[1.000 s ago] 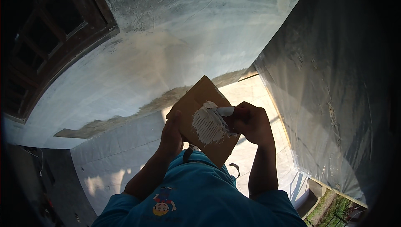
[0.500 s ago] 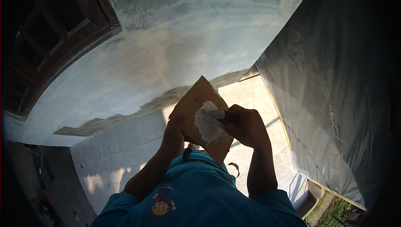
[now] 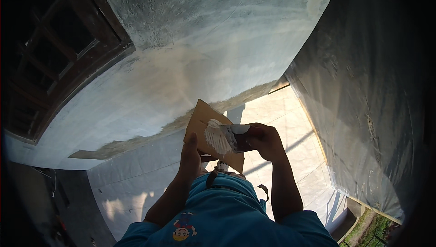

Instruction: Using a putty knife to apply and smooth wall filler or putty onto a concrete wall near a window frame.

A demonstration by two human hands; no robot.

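The person's right hand (image 3: 265,142) is closed around the near end of a scraper (image 3: 243,142), fingers curled and knuckles outward. The blade points left across the board (image 3: 198,119), its far edge at the right side of a patch of paste (image 3: 217,139). Pale smears mark the blade; whether it presses on the board or hangs just above it, one cannot tell.

The left hand (image 3: 190,158) grips the board by its left edge, thumb up along the edge and the fingers passing underneath, mostly hidden. The board is a brown, flat, four-sided piece, held with one corner pointing away from the person, in front of the waist. The paste sits near its middle, whitish and combed into parallel ridges.

Below the board is the person's blue shirt (image 3: 227,219), with a cartoon figure printed on it, and a dark strap (image 3: 211,177) hangs near the waist. Pale floor tiles (image 3: 290,119) spread beneath, sunlit on the right. Ahead rises a grey-white wall (image 3: 200,47) with a rough, darker strip along its foot. A brown-framed window (image 3: 106,31) stands at upper left, a grey sheet (image 3: 359,92) hangs at right, and grass (image 3: 373,229) shows at lower right.
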